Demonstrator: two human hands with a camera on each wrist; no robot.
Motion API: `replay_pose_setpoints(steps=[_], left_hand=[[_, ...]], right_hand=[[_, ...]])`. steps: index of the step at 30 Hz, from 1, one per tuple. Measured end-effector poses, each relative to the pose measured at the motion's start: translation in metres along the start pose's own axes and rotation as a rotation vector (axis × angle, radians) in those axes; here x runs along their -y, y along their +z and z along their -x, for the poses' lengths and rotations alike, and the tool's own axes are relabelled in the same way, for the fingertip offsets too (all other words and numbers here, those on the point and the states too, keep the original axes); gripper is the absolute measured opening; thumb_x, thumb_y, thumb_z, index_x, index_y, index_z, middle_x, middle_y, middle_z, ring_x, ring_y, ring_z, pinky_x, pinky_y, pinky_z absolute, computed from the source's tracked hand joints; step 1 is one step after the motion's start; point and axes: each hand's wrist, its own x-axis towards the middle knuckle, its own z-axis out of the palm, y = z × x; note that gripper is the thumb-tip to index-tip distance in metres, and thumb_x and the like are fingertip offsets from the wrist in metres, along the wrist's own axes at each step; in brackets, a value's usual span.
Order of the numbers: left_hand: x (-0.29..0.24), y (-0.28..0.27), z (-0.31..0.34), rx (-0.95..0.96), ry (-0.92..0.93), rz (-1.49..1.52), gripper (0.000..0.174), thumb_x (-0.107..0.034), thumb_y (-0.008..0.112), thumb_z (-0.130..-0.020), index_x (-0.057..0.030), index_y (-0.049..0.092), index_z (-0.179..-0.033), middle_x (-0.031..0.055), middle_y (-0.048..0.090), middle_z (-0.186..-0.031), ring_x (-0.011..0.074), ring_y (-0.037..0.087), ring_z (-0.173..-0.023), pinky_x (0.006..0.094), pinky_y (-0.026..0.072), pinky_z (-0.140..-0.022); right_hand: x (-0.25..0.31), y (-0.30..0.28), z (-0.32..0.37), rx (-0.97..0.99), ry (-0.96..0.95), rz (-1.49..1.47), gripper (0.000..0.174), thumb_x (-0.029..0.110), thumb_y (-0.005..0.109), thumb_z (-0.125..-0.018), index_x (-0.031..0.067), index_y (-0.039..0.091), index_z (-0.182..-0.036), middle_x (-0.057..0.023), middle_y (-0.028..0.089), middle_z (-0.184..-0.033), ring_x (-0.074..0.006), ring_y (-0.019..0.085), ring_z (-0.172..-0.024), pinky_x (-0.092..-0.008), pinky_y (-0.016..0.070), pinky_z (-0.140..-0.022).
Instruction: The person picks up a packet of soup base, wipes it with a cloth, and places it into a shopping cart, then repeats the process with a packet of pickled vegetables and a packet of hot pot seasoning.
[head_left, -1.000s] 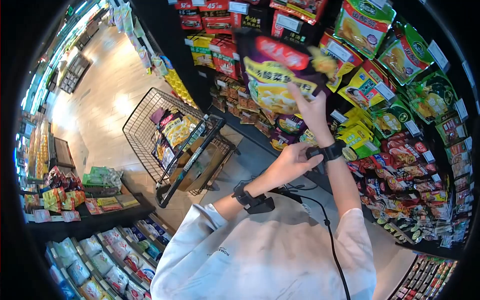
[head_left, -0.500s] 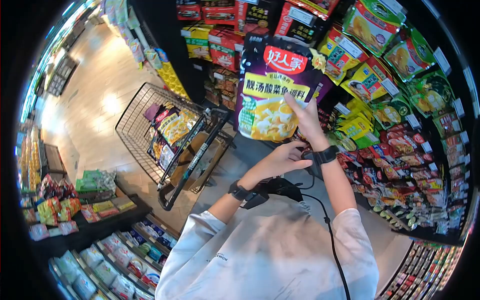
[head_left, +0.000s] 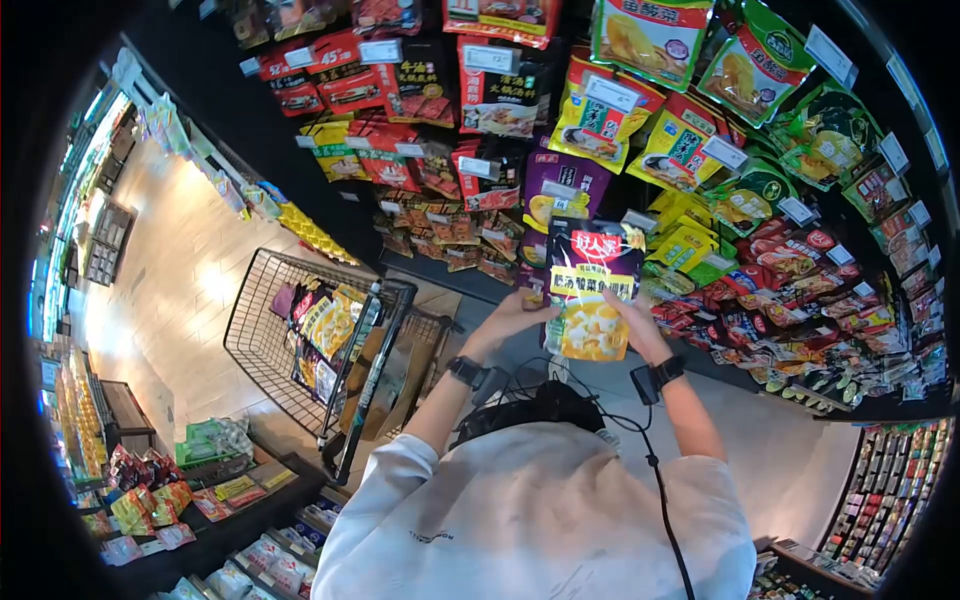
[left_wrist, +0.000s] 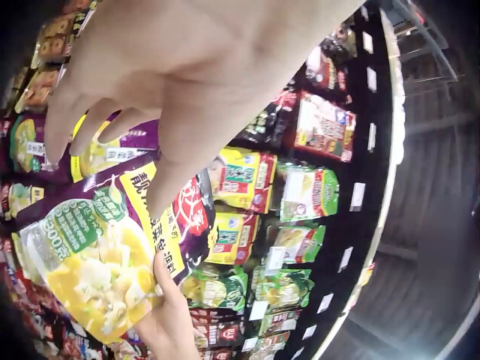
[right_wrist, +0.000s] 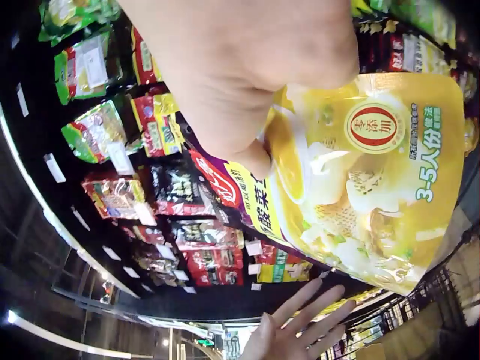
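Observation:
A purple and yellow food pouch (head_left: 592, 300) stands upright before the chest, its printed front facing the person. The right hand (head_left: 640, 325) pinches its right edge, thumb across the front; the right wrist view shows that hand (right_wrist: 262, 67) above the pouch (right_wrist: 360, 172). At the pouch's left side is the left hand (head_left: 515, 318). Its fingers are spread in the right wrist view, where the hand (right_wrist: 300, 326) is just off the pouch. In the left wrist view the left hand's thumb overlaps the pouch (left_wrist: 97, 262); contact cannot be told.
Packets hang in rows on a dark rack (head_left: 500, 90) ahead and to the right. A wire shopping cart (head_left: 270, 350) with similar pouches inside stands to the left. Low shelves with packets (head_left: 240, 490) are at the lower left, and a black cable hangs over the shirt.
The pouch has come down and closer to the body in the right hand. The left hand has moved from beside the right wrist to the pouch's left side. The view has shifted toward the rack.

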Motion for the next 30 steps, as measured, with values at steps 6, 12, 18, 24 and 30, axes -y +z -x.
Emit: replay_pose_setpoints(steps=[6,12,18,24,30], left_hand=[[0.029,0.062,-0.065,0.303,-0.135,0.427,0.058,-0.035,0.077,-0.091,-0.0008,0.059,-0.134,0.0047,0.067,-0.121,0.0128,0.065,-0.106,0.0279,0.0531,-0.086],[0.045,0.095,-0.113,0.168,-0.148,0.359,0.048,-0.024,0.076,-0.093,-0.0015,0.061,-0.133,0.0058,0.067,-0.127,0.013,0.064,-0.111,0.0293,0.0495,-0.096],[0.049,0.102,-0.137,0.061,-0.189,0.297,0.047,-0.023,0.077,-0.092,-0.0015,0.063,-0.131,0.0048,0.068,-0.124,0.0124,0.063,-0.11,0.0293,0.048,-0.097],[0.036,0.112,-0.15,-0.011,-0.206,0.286,0.045,-0.024,0.078,-0.091,-0.0016,0.065,-0.128,0.0046,0.07,-0.121,0.0123,0.065,-0.105,0.0285,0.0496,-0.094],[0.05,0.117,-0.161,-0.04,-0.224,0.339,0.047,-0.026,0.079,-0.09,-0.0035,0.066,-0.128,0.0048,0.07,-0.121,0.0124,0.065,-0.107,0.0284,0.0492,-0.093]], right_hand=[[-0.028,-0.063,-0.02,-0.178,0.109,-0.2,0.038,0.02,0.071,-0.096,0.0038,0.056,-0.127,-0.0079,0.067,-0.117,-0.0183,0.069,-0.1,-0.0354,0.0586,-0.08],[-0.022,-0.096,-0.044,-0.224,-0.034,-0.112,0.052,0.026,0.071,-0.097,0.0043,0.046,-0.137,-0.0073,0.063,-0.122,-0.0164,0.064,-0.109,-0.0332,0.0535,-0.089],[-0.012,-0.107,-0.066,-0.204,-0.066,-0.028,0.053,0.027,0.07,-0.098,0.0033,0.046,-0.138,-0.0063,0.062,-0.125,-0.0141,0.062,-0.11,-0.0313,0.0513,-0.092],[-0.01,-0.125,-0.092,-0.182,-0.098,0.061,0.036,0.026,0.066,-0.1,0.0016,0.058,-0.125,-0.0044,0.068,-0.116,-0.0116,0.065,-0.101,-0.029,0.0525,-0.086],[-0.005,-0.133,-0.101,-0.133,0.013,-0.006,0.04,0.029,0.069,-0.099,0.0041,0.056,-0.128,-0.0039,0.064,-0.12,-0.0115,0.061,-0.106,-0.0294,0.0498,-0.089]])
